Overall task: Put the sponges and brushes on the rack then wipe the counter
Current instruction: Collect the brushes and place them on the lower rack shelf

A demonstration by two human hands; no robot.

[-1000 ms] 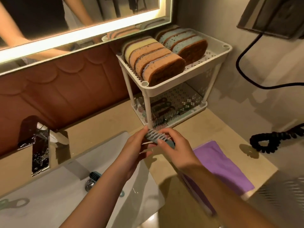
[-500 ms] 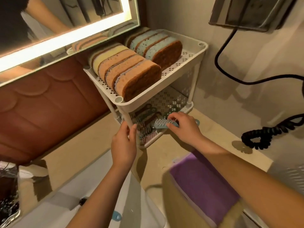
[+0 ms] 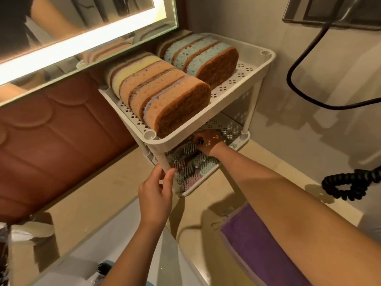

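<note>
Bristles first: stiff pale plastic tufts are poking up at the fingertips of your right hand (image 3: 208, 142); it is reaching in under the top tier, and as far as the dappled shade lets me judge, it is curling round a brush (image 3: 190, 148) just above the lower shelf; whether that brush is touching down I cannot tell. Your left hand (image 3: 156, 190) is pinching the front post between thumb and fingers, bracing the rack (image 3: 268, 58). You are looking to be in the stowing step, slotting this one among the other brushes (image 3: 185, 170), pastel and spiky, lying packed on the perforated white plastic. Above them the sponges (image 3: 165, 100) are standing on edge in two rows, porous foam faced with coarse brown scouring pad. Next you are needing a free slot, a clean let-go and a low exit under that tier. Then the soft purple cloth (image 3: 257, 244) is waiting, folded near your right forearm, on the glossy beige counter (image 3: 92, 199).
</note>
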